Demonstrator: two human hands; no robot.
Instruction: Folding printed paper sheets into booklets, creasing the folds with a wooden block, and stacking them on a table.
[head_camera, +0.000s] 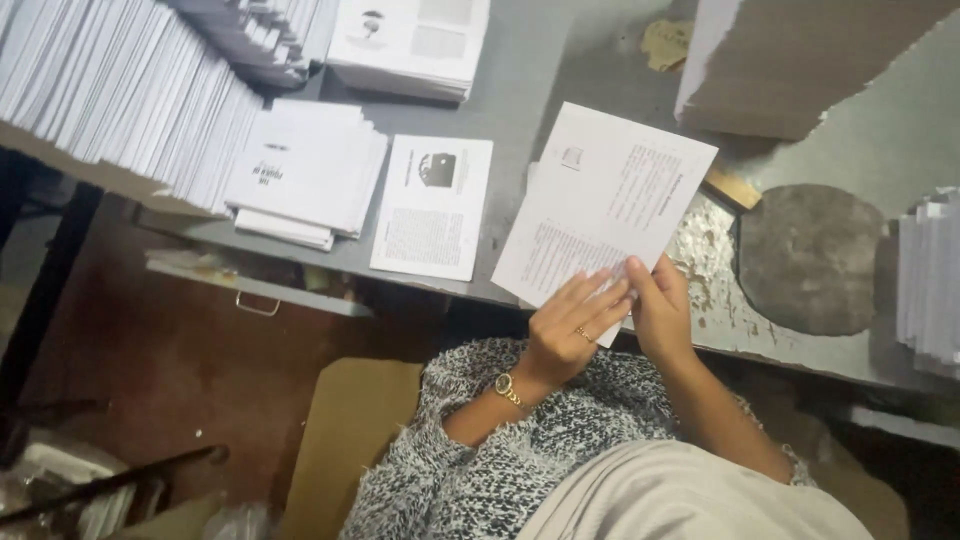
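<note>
both hands gripping one printed sheet at its near edge, left hand and right hand pinched on it above the grey worktop; apparently mid-handling, unfolded; single leaflet lying flat alongside; finished stacks already piled; more sheets probably left.

No packages, labels, signs or screens appeared in the frame; only white printed sheets and paper stacks lay across the grey table.

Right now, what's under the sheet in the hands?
Under the sheet, the grey desk and another paper's edge peeking out at its left. Anything further beneath is covered.
</note>
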